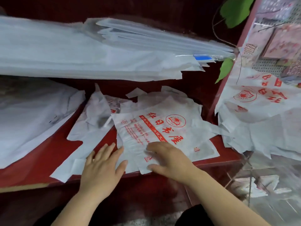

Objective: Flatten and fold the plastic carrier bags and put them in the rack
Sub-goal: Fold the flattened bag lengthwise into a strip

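A white carrier bag with red print (156,129) lies flat on the red shelf of the rack (48,154), on top of other white bags (92,124). My left hand (102,168) lies flat with spread fingers at the bag's near left corner, partly on the bag and partly on another bag beneath. My right hand (169,159) presses on the bag's near edge, its fingers bent over the plastic and its thumb at the edge. Whether that hand pinches the edge I cannot tell.
A thick stack of white bags (81,51) sags over the shelf above. More flat bags (29,115) lie at the left. Printed bags (254,101) hang at the right beside a red post (228,74). Green leaves (234,10) show at the top right.
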The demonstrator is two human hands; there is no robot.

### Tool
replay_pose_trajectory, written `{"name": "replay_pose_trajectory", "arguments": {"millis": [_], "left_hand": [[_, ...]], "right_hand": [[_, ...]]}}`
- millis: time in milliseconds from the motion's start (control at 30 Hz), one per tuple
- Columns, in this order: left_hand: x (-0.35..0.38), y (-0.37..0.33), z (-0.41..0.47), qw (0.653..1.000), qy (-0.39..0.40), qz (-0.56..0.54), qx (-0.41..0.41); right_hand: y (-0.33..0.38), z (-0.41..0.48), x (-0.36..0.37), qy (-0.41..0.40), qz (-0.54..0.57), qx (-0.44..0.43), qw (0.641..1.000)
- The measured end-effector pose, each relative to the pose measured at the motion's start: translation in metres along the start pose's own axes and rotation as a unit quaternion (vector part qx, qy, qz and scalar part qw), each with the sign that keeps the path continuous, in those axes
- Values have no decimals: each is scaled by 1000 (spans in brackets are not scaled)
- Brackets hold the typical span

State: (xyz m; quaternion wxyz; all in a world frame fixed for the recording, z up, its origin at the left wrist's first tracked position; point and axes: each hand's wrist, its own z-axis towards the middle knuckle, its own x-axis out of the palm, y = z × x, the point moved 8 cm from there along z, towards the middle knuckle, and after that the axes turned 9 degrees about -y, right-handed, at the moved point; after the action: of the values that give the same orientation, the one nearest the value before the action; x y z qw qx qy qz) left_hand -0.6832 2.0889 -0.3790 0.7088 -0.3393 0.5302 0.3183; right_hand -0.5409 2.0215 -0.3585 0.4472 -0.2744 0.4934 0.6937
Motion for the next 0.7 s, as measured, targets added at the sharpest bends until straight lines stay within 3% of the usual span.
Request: {"name": "replay_pose_trajectory", "arguments": {"millis": [100,200,300,433,533,600,700], "left_hand": [[4,2,2,1000,10,6,3],[5,2,2,1000,15,1,4],[2,0,3,1000,6,-3,10],[1,0,2,1000,8,-9,13],[-7,1,-1,995,-38,-95,8],[-20,4,-1,978,-81,-191,1],[-40,-3,9,961,-180,-174,114]], "right_hand": [[19,5,13,26,6,-50,998],[17,3,15,-11,-35,-80,996],[13,-1,15,-25,9,-51,998],[5,-1,5,-112,17,-45,993],[-8,-7,-10,-184,99,49,977],[-15,-13,-14,-185,209,120,953],[-20,-19,-19,-169,343,189,904]]}}
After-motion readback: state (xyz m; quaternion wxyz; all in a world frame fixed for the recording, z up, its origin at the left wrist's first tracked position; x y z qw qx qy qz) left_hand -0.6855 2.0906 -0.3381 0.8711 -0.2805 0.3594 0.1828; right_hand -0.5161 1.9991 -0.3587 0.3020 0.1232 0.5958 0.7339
